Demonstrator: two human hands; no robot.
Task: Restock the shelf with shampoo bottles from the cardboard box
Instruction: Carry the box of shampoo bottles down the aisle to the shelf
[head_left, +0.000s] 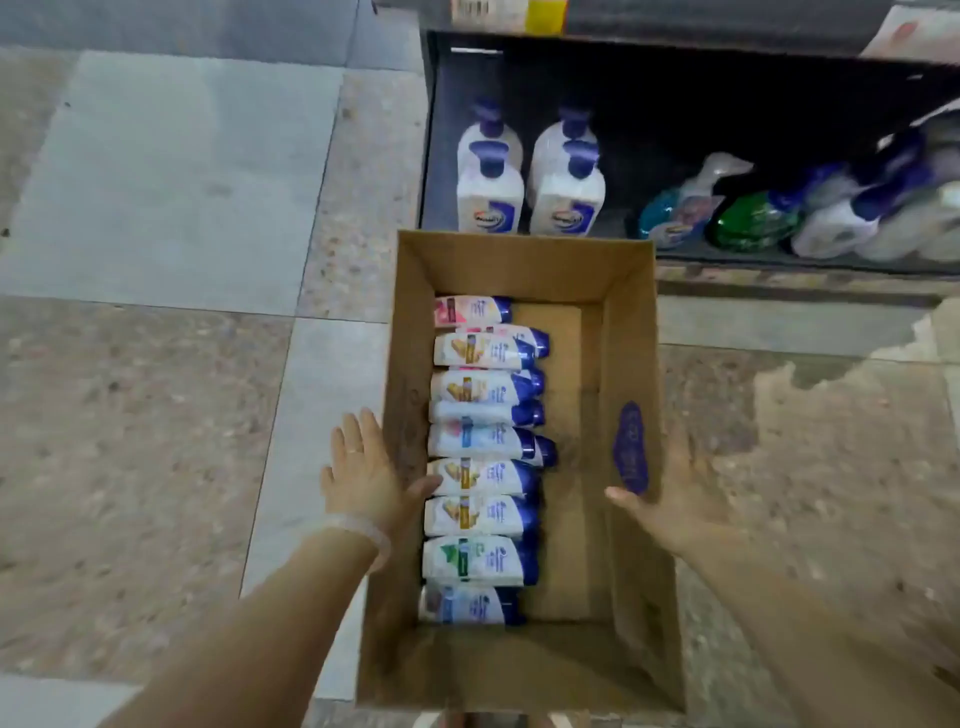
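Observation:
An open cardboard box (631, 332) stands on the floor in front of a low dark shelf (779, 104). Inside, along its left wall, several white shampoo bottles (480, 478) with blue caps lie in a row. My left hand (363, 467) holds the box's left wall, fingers flat on the outside and thumb over the rim. My right hand (670, 493) holds the right wall the same way, thumb inside near a purple mark, fingers outside and mostly hidden.
On the shelf stand white pump bottles (491, 192) with purple tops at the left. Blue, green and white bottles (753, 218) lean together at the right. Tiled floor (156, 364) lies around the box.

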